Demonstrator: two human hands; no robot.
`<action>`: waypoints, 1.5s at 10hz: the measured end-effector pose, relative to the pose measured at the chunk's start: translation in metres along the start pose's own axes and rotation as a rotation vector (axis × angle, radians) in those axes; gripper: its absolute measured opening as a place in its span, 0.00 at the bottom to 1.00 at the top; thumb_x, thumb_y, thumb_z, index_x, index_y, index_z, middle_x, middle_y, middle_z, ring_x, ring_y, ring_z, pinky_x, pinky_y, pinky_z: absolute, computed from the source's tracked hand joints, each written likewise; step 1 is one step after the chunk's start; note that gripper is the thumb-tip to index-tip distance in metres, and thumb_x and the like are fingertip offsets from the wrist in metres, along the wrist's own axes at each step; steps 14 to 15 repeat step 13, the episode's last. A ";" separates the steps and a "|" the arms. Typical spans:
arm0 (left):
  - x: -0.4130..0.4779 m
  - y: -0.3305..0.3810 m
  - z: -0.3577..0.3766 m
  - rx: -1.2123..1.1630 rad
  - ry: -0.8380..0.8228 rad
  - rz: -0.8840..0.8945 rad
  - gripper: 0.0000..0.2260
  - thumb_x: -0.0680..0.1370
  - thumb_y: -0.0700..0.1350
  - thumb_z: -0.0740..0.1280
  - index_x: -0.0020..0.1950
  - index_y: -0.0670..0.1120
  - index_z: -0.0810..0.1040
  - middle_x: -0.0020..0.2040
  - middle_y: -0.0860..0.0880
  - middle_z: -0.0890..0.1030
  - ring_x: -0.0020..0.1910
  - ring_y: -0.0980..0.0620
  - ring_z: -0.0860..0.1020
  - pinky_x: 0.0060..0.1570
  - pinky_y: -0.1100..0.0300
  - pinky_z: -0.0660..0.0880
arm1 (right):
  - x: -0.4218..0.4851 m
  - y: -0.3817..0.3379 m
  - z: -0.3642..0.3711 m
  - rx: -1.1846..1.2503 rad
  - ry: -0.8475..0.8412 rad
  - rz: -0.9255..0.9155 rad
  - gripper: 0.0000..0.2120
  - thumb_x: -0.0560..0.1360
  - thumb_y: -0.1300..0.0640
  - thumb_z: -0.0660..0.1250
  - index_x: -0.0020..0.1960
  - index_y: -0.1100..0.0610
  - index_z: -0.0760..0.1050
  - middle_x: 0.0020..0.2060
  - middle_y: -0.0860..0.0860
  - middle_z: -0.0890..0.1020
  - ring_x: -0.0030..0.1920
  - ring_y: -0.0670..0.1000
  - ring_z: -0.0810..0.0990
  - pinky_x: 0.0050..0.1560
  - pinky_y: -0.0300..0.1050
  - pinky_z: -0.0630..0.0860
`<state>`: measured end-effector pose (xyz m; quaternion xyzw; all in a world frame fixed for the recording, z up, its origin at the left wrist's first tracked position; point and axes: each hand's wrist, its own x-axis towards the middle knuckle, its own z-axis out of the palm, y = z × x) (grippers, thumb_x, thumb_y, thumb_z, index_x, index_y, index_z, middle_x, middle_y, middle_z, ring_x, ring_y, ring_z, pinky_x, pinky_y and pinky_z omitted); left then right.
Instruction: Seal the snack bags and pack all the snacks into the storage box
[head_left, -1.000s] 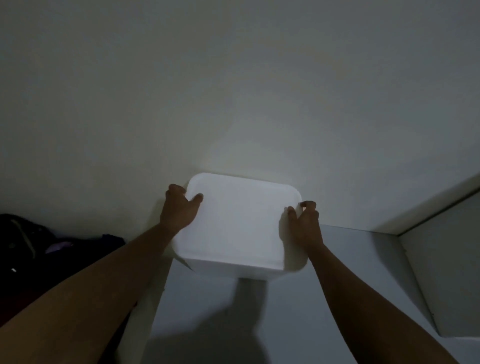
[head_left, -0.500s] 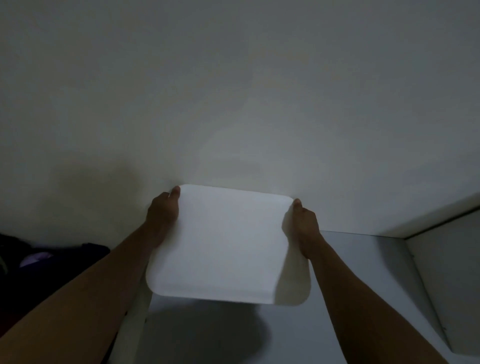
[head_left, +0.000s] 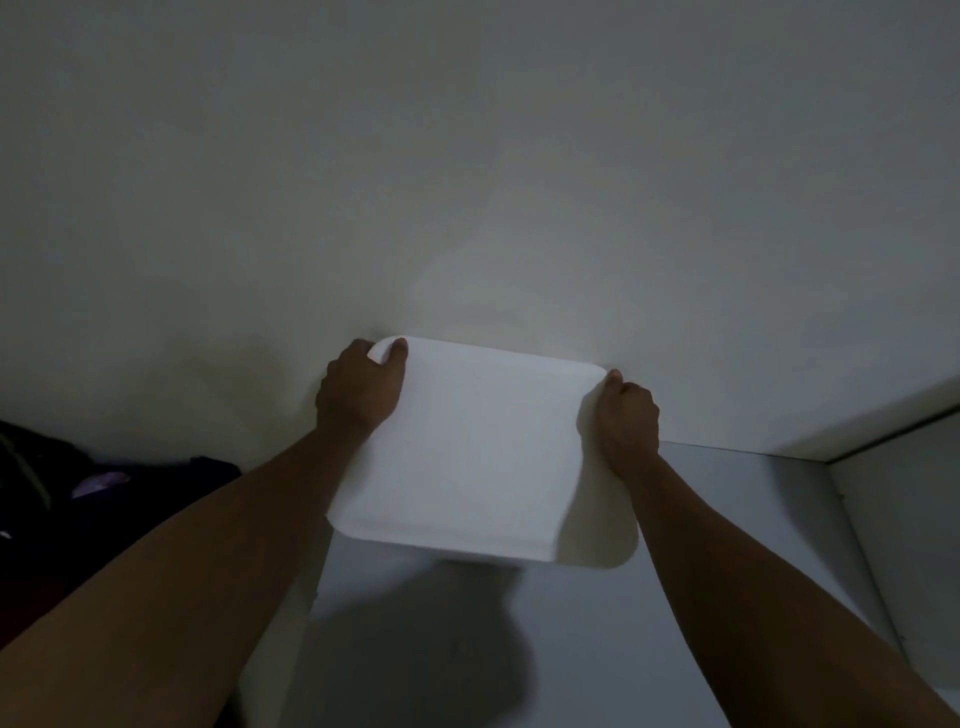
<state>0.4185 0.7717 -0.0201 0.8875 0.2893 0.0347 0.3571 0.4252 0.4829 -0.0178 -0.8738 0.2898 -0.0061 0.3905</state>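
White storage box (head_left: 467, 452) tilted, base toward camera

White storage box (head_left: 467, 457), rounded corners, held raised and tilted against the wall.

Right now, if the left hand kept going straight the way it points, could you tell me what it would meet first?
Most likely the pale wall just beyond the white storage box that both hands hold; the left hand points up and away toward it, though how far off it stands is hard to judge.

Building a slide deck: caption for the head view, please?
Both hands, left and right, hold a white storage box by its sides above a grey surface.
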 end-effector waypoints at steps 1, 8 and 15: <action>-0.014 0.005 -0.004 -0.146 0.160 0.181 0.20 0.73 0.61 0.66 0.58 0.49 0.75 0.57 0.48 0.77 0.57 0.44 0.76 0.56 0.50 0.75 | -0.007 -0.001 -0.002 0.033 0.106 -0.054 0.21 0.80 0.43 0.54 0.57 0.57 0.75 0.54 0.56 0.81 0.56 0.60 0.79 0.59 0.56 0.73; -0.153 -0.052 -0.009 0.555 -0.007 0.617 0.32 0.76 0.68 0.48 0.77 0.55 0.61 0.79 0.51 0.58 0.79 0.46 0.52 0.73 0.34 0.48 | -0.145 0.052 -0.009 -0.532 -0.059 -0.784 0.18 0.82 0.43 0.50 0.66 0.48 0.68 0.70 0.48 0.69 0.74 0.53 0.63 0.70 0.73 0.53; -0.166 -0.052 -0.036 0.528 -0.224 0.606 0.39 0.73 0.74 0.42 0.79 0.55 0.55 0.81 0.50 0.50 0.79 0.47 0.44 0.75 0.38 0.44 | -0.169 0.058 -0.031 -0.506 -0.239 -0.727 0.22 0.81 0.41 0.52 0.72 0.48 0.63 0.77 0.50 0.58 0.78 0.55 0.54 0.71 0.69 0.54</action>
